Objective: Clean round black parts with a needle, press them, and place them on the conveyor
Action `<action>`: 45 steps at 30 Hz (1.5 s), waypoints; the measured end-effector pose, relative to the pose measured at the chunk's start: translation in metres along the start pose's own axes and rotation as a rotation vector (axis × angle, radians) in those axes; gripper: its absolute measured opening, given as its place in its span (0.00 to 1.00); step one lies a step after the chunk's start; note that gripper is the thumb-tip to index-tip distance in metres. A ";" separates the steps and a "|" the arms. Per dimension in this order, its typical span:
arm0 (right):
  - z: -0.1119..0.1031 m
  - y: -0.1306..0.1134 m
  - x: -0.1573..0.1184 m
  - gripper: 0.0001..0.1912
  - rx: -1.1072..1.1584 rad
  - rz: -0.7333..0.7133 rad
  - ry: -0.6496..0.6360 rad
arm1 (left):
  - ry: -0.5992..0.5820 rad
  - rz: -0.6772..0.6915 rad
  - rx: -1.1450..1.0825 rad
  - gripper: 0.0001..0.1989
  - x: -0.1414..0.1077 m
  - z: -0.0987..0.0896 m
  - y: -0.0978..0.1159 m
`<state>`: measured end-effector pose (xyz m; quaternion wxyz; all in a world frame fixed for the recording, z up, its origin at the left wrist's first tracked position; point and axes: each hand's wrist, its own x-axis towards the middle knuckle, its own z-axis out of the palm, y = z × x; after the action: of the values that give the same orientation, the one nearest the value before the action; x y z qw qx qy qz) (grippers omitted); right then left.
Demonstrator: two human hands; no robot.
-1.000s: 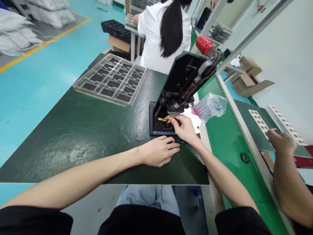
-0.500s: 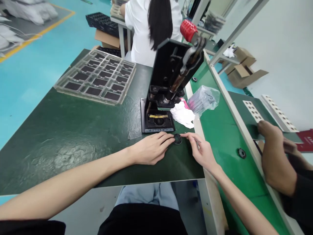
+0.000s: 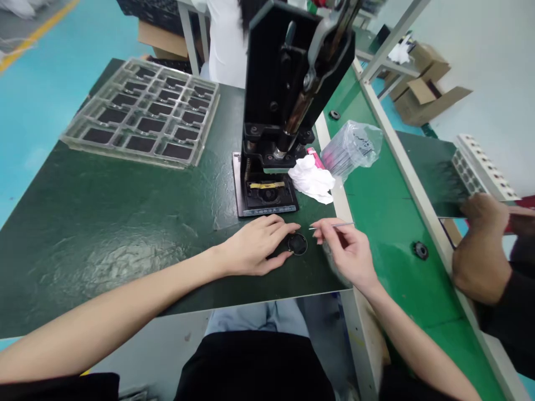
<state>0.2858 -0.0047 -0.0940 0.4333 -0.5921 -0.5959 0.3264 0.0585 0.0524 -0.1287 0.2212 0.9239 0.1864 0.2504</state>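
A small black round part (image 3: 297,244) with a thin rim lies on the dark green table. My left hand (image 3: 259,245) steadies it, thumb at its lower left edge and fingertips by its upper side. Pinched in my right hand (image 3: 349,250) is a thin metal rod-like tool (image 3: 343,224). Its tip points left, just right of the part and apart from it; I cannot tell the tool's exact kind. Directly beyond my left hand stands a black hand press (image 3: 271,106), with a yellow strip (image 3: 267,185) in its base.
A clear tray (image 3: 137,120) of dark square pieces lies at the left. Right of the press are a crumpled white cloth (image 3: 311,178) and a plastic bag (image 3: 353,147). Black round parts (image 3: 420,250) rest on the green conveyor (image 3: 376,195). Another person's arm (image 3: 480,250) is at the right.
My right hand has drawn back from the part, so the tool shows more fully. My left thumb and fingers have spread around the part. The view has tilted down and closer.
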 end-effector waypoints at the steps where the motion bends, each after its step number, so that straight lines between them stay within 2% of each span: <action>1: 0.003 0.001 0.000 0.15 0.026 0.018 -0.027 | 0.013 -0.015 -0.009 0.24 0.000 0.000 0.002; 4: 0.012 0.007 -0.002 0.15 0.074 0.038 -0.037 | 0.030 -0.048 -0.031 0.27 -0.002 0.003 0.007; 8: 0.020 0.014 -0.008 0.14 0.029 0.001 0.085 | 0.060 -0.131 -0.075 0.29 -0.001 0.009 0.011; 12: 0.019 0.018 -0.011 0.14 0.006 -0.010 0.143 | 0.045 -0.207 -0.093 0.32 0.005 0.013 0.015; 15: 0.016 0.020 -0.012 0.13 -0.044 -0.032 0.168 | 0.018 -0.234 -0.098 0.29 0.008 0.012 0.018; 21: 0.013 0.023 -0.017 0.10 -0.196 -0.076 0.055 | 0.019 -0.248 -0.120 0.26 0.007 0.010 0.020; 28: 0.014 0.021 -0.016 0.08 -0.259 -0.105 0.040 | 0.022 -0.243 -0.120 0.23 0.007 0.010 0.021; 39: 0.021 0.017 -0.016 0.07 -0.436 -0.339 0.033 | 0.032 -0.233 -0.168 0.24 0.007 0.012 0.022; 43: 0.023 0.017 -0.014 0.09 -0.388 -0.282 0.011 | 0.055 -0.222 -0.167 0.23 0.006 0.017 0.020; 45: 0.020 0.016 -0.012 0.09 -0.291 -0.202 0.075 | 0.054 -0.216 -0.149 0.22 0.006 0.018 0.019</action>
<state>0.2740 -0.0132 -0.1186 0.3954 -0.5977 -0.6766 0.1690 0.0775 0.0336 -0.1312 0.3097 0.8724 0.2718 0.2631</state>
